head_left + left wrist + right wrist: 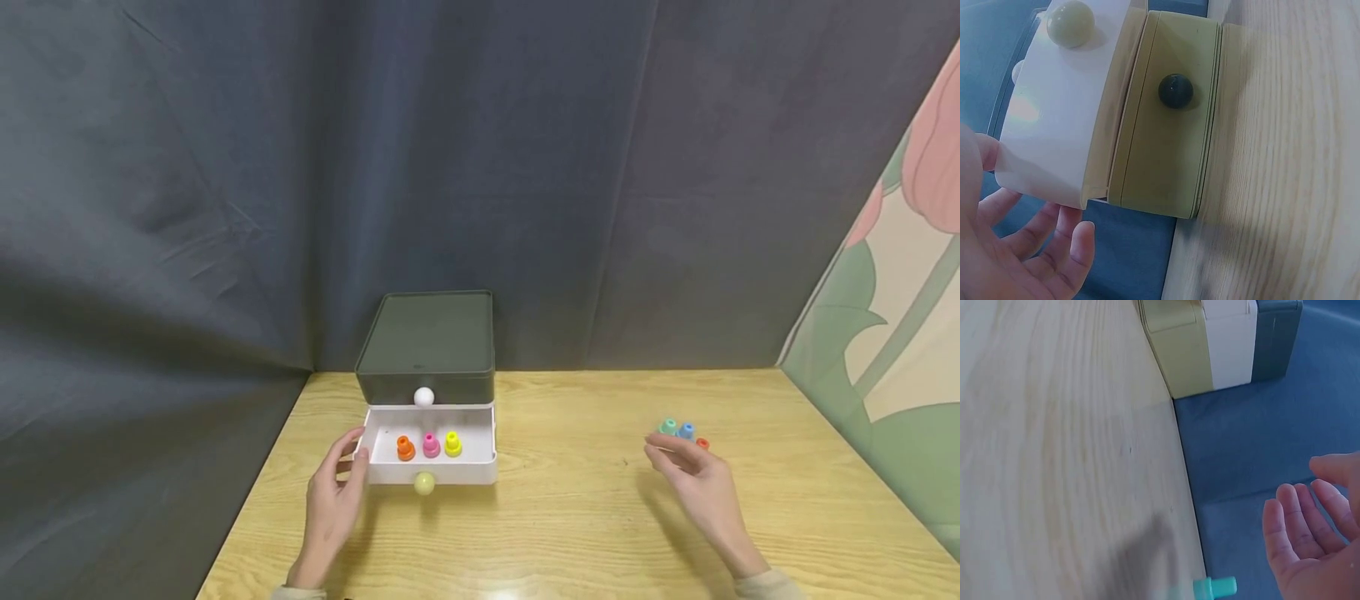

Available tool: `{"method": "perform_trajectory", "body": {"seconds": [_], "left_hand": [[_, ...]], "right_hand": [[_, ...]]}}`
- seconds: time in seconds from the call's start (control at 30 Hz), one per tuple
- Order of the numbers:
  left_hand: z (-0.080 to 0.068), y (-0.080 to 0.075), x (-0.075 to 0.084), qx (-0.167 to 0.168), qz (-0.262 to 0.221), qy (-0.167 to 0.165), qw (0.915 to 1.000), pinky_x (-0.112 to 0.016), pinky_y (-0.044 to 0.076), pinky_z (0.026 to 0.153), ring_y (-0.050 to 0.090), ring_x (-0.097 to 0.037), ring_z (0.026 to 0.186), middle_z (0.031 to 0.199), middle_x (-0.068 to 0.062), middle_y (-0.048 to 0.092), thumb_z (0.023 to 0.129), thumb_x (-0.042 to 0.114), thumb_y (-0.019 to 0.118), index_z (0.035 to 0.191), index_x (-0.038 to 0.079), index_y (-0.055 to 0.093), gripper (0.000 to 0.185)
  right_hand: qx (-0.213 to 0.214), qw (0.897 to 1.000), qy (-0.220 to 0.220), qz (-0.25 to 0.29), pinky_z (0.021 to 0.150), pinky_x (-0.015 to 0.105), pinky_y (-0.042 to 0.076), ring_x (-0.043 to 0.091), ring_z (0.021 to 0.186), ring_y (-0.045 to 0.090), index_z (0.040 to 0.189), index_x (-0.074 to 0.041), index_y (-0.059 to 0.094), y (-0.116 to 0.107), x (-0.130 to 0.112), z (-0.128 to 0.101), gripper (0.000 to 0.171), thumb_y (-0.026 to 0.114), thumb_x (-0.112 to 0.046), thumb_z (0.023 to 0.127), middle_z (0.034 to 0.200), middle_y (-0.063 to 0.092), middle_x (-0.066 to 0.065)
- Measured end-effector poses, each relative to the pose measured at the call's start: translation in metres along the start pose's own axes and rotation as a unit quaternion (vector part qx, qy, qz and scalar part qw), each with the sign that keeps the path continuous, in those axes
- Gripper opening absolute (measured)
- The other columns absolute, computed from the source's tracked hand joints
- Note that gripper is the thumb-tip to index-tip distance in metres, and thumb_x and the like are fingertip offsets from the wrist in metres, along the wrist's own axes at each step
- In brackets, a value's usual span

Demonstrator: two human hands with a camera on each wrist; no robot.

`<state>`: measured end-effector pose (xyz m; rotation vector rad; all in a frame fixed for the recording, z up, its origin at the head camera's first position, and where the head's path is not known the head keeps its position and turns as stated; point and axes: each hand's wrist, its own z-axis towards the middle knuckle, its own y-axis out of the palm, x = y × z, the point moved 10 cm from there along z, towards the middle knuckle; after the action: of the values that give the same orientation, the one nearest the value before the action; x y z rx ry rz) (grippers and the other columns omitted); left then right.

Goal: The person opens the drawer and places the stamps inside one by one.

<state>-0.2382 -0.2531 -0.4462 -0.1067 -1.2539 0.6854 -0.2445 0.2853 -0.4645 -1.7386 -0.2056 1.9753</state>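
Note:
A white drawer (pixel 431 473) with a pale green knob (pixel 424 483) is pulled out of the small desktop drawer cabinet (pixel 427 333). Inside it an orange (pixel 406 448), a pink (pixel 431 446) and a yellow (pixel 453 444) stepped plastic peg stand in a row. My left hand (pixel 333 492) holds the drawer by its left side, the thumb near the front corner. On the right, my right hand (pixel 697 487) hovers over the table with loosely bent fingers, nothing in its grasp. Just beyond it are a teal peg (pixel 668 426), a blue peg (pixel 686 431) and a red peg (pixel 702 443), partly covered by the hand.
Below the white drawer sits a closed olive drawer (pixel 1166 144) with a dark knob (pixel 1175 91). The dark top drawer has a white knob (pixel 423 397). Dark cloth (pixel 480 183) hangs behind the wooden table (pixel 562 517), and a flowered panel (pixel 892 358) stands at the right.

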Motion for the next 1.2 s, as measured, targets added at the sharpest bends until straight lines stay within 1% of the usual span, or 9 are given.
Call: {"method": "perform_trajectory", "body": {"seconds": [0.17,0.27,0.37,0.53,0.67,0.77,0.9,1.03,1.2], "left_hand": [[-0.001,0.001,0.001,-0.009,0.009,-0.008,0.9999,-0.023,0.056,0.076,0.067,-0.017,0.1,0.131,-0.016,0.073,0.109,0.024,0.06,0.144,0.015,0.065,0.036],[-0.004,-0.001,0.003,-0.007,0.022,-0.008,0.9997,-0.023,0.056,0.076,0.067,-0.021,0.104,0.135,-0.015,0.07,0.108,0.023,0.062,0.147,0.013,0.062,0.04],[-0.008,-0.007,0.012,0.007,0.049,0.004,0.9988,-0.025,0.054,0.078,0.066,-0.027,0.111,0.141,-0.015,0.065,0.106,0.022,0.065,0.149,0.011,0.059,0.045],[-0.022,-0.024,0.039,0.074,0.098,0.07,0.9899,-0.03,0.052,0.085,0.059,-0.027,0.12,0.144,-0.016,0.06,0.096,0.017,0.076,0.144,0.007,0.061,0.051],[-0.038,-0.029,0.062,0.115,0.106,0.137,0.9781,-0.025,0.048,0.085,0.059,-0.021,0.114,0.135,-0.013,0.065,0.085,0.013,0.086,0.133,0.005,0.068,0.052],[-0.05,-0.022,0.075,0.114,0.117,0.178,0.9703,-0.024,0.05,0.079,0.063,-0.017,0.101,0.123,-0.006,0.07,0.077,0.015,0.092,0.123,0.009,0.073,0.05],[-0.061,-0.001,0.084,0.083,0.14,0.218,0.9624,-0.029,0.054,0.074,0.067,-0.014,0.089,0.11,0.005,0.073,0.071,0.021,0.097,0.112,0.018,0.077,0.046],[-0.062,0.022,0.087,0.044,0.159,0.228,0.9597,-0.029,0.056,0.073,0.07,-0.011,0.087,0.109,0.01,0.075,0.07,0.026,0.098,0.11,0.023,0.078,0.045],[-0.06,0.04,0.088,0.024,0.169,0.237,0.9564,-0.025,0.054,0.068,0.071,-0.011,0.082,0.105,0.009,0.076,0.071,0.024,0.098,0.108,0.022,0.078,0.042]], "right_hand": [[-0.003,1.0,0.014,0.011,0.082,0.011,0.054,-0.013,0.096,0.068,0.132,-0.002,0.072,-0.008,0.013,-0.001,0.041,0.072,-0.032,0.103,0.109,0.069,-0.034],[-0.007,1.0,0.018,0.025,0.082,0.01,0.055,-0.014,0.097,0.067,0.133,0.001,0.07,-0.009,0.022,-0.001,0.043,0.073,-0.031,0.103,0.109,0.067,-0.036],[-0.011,0.999,0.026,0.029,0.083,0.01,0.055,-0.016,0.098,0.066,0.134,0.001,0.069,-0.01,0.03,0.001,0.045,0.073,-0.032,0.103,0.109,0.066,-0.038],[-0.02,0.998,0.039,0.038,0.082,0.012,0.056,-0.016,0.097,0.065,0.133,-0.002,0.07,-0.01,0.038,0.003,0.044,0.074,-0.033,0.102,0.111,0.067,-0.037],[-0.025,0.998,0.042,0.044,0.082,0.013,0.057,-0.015,0.097,0.066,0.135,0.0,0.068,-0.007,0.04,0.005,0.047,0.074,-0.033,0.102,0.11,0.065,-0.038],[-0.029,0.998,0.044,0.04,0.081,0.013,0.058,-0.015,0.096,0.066,0.137,0.004,0.065,-0.006,0.042,0.005,0.051,0.073,-0.033,0.103,0.108,0.062,-0.042],[-0.029,0.998,0.043,0.028,0.081,0.014,0.058,-0.014,0.096,0.066,0.136,0.003,0.066,-0.009,0.044,0.003,0.05,0.073,-0.034,0.103,0.111,0.064,-0.038],[-0.024,0.999,0.04,0.028,0.08,0.015,0.059,-0.014,0.096,0.067,0.134,0.003,0.067,-0.014,0.047,0.002,0.049,0.073,-0.034,0.103,0.112,0.065,-0.037],[-0.022,0.999,0.041,0.027,0.08,0.015,0.059,-0.013,0.095,0.067,0.135,0.004,0.066,-0.016,0.047,0.001,0.049,0.073,-0.033,0.103,0.106,0.064,-0.04]]}}
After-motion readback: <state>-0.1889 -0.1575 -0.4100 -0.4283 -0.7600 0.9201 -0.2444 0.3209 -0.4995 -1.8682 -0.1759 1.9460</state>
